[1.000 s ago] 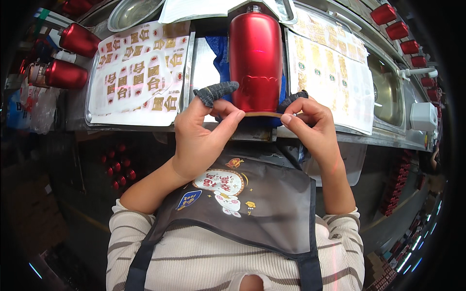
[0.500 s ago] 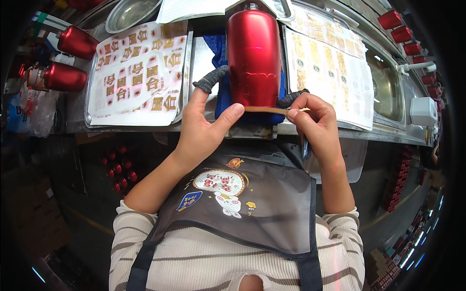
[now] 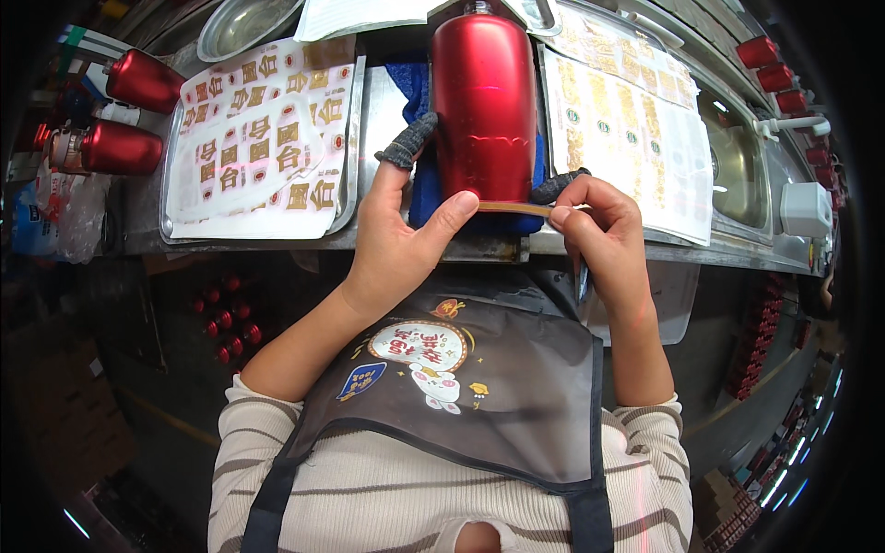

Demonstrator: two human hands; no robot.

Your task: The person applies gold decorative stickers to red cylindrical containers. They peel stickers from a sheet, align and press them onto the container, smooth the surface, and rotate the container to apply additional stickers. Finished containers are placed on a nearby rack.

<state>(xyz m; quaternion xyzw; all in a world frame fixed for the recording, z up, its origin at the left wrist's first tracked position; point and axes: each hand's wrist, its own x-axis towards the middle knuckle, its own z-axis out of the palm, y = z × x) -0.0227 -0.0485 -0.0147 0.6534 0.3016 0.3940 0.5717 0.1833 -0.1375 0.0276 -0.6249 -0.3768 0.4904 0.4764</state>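
A glossy red bottle (image 3: 484, 92) lies on a blue cloth (image 3: 419, 198) at the counter's near edge, its neck pointing away from me. A thin tan-gold strip (image 3: 512, 210) runs across the bottle's base. My left hand (image 3: 401, 221) grips the bottle: its index finger, in a grey knitted finger cover, lies along the left side, and the thumb presses the strip's left end at the base. My right hand (image 3: 604, 230) pinches the strip's right end between thumb and index finger. Another of its fingers, also in a grey cover, reaches toward the bottle's lower right side.
Left of the bottle, a metal tray (image 3: 169, 198) bears sheets of gold-printed decals (image 3: 267, 138). More decal sheets (image 3: 636, 138) lie at the right, beside a sink (image 3: 737, 166) and a white plastic jug (image 3: 805, 210). Two red bottles (image 3: 124, 147) lie at the far left; a metal bowl (image 3: 244, 28) stands behind.
My left thumb has slid slightly right along the strip, and the left index finger has moved closer against the bottle's side. The right hand still pinches the strip, nearly unmoved.
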